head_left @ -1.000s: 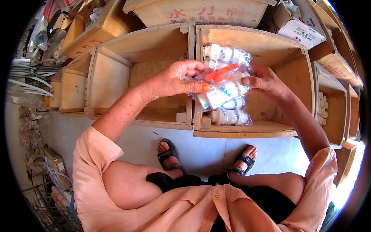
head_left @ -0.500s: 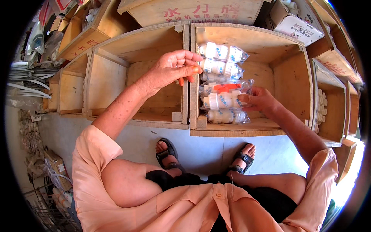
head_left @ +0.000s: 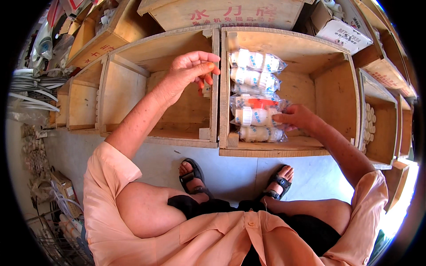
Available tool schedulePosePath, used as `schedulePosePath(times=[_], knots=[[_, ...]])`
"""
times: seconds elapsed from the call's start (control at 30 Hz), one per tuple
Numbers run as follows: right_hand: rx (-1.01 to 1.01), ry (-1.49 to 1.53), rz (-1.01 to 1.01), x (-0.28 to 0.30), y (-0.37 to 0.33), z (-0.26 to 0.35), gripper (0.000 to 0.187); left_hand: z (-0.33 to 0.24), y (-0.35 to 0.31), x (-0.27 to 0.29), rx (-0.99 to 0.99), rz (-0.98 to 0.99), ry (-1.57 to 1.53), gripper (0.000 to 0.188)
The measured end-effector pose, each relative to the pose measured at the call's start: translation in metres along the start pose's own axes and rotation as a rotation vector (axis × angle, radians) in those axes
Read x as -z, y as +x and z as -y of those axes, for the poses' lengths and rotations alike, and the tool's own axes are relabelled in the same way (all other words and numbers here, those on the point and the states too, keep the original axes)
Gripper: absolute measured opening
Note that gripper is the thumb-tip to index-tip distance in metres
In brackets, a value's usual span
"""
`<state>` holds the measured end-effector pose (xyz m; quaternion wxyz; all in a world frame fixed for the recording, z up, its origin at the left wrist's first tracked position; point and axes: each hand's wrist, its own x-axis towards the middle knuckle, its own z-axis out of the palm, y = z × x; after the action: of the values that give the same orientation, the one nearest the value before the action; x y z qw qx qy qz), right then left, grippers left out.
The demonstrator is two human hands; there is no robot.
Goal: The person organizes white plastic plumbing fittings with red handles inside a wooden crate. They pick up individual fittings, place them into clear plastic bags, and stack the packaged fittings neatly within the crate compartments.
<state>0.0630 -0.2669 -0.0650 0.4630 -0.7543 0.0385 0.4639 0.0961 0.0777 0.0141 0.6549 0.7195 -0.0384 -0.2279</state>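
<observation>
White plastic valves in clear printed bags (head_left: 255,79) lie in a column along the left wall of the right wooden box (head_left: 335,99). My right hand (head_left: 295,118) grips the right end of a bagged valve with a red handle (head_left: 262,111), thumb on top and fingers partly hidden behind it. Below that one lies another bagged white fitting (head_left: 262,134). Over the right side of the left wooden box (head_left: 126,99), beside the divider, my left hand (head_left: 195,71) hovers with its fingers loosely bent and apart. Something small and pale shows beneath its fingertips; I cannot make it out.
A large wooden crate (head_left: 226,11) stands behind both boxes. More bins with white fittings (head_left: 369,122) line the right, and a white carton (head_left: 341,33) sits at the far right. Grey hoses (head_left: 33,88) are coiled at the left. My sandalled feet rest on the floor just before the boxes.
My left hand has drawn left, away from the upper bagged valves to over the left box. My right hand stays on the red-handled valve, which has turned slightly.
</observation>
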Motion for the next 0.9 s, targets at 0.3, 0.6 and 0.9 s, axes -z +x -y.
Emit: schedulePosePath(times=[0.3, 0.6, 0.9], knots=[[-0.051, -0.168, 0.035, 0.001, -0.01, 0.017, 0.052, 0.035, 0.01, 0.026, 0.119, -0.179, 0.062, 0.025], [-0.02, -0.112, 0.119, 0.009, -0.01, 0.01, 0.06, 0.099, 0.028, 0.042, 0.354, -0.2, 0.256, 0.026], [0.019, -0.184, 0.22, 0.022, -0.011, 0.008, 0.044, 0.169, 0.043, 0.058, 0.611, -0.171, 0.489, 0.071]])
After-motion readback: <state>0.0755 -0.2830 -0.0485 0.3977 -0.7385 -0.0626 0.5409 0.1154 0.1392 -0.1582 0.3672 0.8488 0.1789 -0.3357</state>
